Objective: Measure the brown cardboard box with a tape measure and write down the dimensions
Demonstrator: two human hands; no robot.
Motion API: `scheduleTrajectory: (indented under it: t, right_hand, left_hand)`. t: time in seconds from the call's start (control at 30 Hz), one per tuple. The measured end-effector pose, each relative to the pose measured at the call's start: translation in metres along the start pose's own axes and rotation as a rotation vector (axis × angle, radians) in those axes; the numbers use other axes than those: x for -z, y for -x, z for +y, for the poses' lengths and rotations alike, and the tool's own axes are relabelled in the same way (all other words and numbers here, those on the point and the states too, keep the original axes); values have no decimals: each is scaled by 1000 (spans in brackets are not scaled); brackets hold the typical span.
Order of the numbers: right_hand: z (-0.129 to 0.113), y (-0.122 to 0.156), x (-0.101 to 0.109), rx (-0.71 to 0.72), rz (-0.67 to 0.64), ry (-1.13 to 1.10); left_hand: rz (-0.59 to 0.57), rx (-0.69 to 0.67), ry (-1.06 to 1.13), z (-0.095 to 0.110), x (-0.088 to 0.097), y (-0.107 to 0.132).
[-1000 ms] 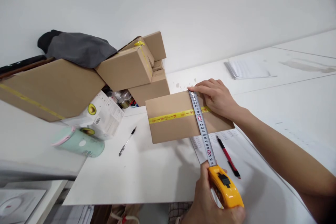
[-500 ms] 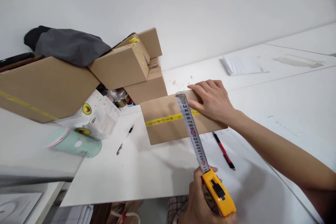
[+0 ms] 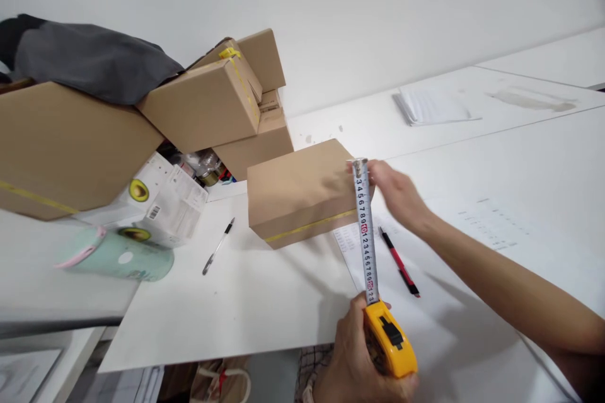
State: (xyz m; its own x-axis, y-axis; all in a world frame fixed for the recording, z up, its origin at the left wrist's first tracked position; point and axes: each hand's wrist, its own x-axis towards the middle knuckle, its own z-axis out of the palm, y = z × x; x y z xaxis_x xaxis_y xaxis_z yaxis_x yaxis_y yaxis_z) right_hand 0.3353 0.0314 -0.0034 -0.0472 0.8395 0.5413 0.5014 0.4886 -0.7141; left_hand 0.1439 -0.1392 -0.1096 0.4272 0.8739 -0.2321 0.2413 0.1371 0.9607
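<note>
My left hand (image 3: 352, 349) is wrapped round a yellow tape measure (image 3: 394, 343) at the bottom of the view. Its blade (image 3: 366, 236) stretches upward, marked past the second red number. Beyond it a cardboard box (image 3: 302, 179) with a thin yellow tape strip rests on the white desk, showing its top and front side. My right hand (image 3: 401, 192) grips the box's right end; the fingers are blurred and partly hidden behind the blade's metal tip. A red and black pen (image 3: 399, 262) lies on printed paper (image 3: 347, 245) just below that hand.
At the left, cardboard boxes (image 3: 198, 110) are stacked under a dark grey cloth (image 3: 94, 63). A white avocado-print carton (image 3: 155, 201) and a green cylindrical pouch (image 3: 125, 258) sit before them. A clear pen (image 3: 218, 245) lies on the desk (image 3: 227, 315). Folded papers (image 3: 430, 107) lie near the wall.
The cardboard box has turned, so its plain top shows and the yellow strip sits lower. My right hand has shifted from its upper edge to its right end. The blade now points straighter up.
</note>
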Motion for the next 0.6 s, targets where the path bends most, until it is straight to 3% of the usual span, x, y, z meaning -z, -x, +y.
scheduleTrajectory:
  t: [0.1,0.27,0.47,0.6]
  right_hand:
    - [-30,-9,28,-123,-28,-295]
    - [-62,-2,50,-166,-174,-408]
    - [-49,64,31,-176,-391,-361]
    - [-36,106,14,-112,-437,-210]
  left_hand:
    - [-2,-45,-26,4,1,-2]
    - [-41,-74,-10,6,3,-2]
    - [-32,-80,149,0,4,0]
    - [-25,-87,208,-4,4,-1]
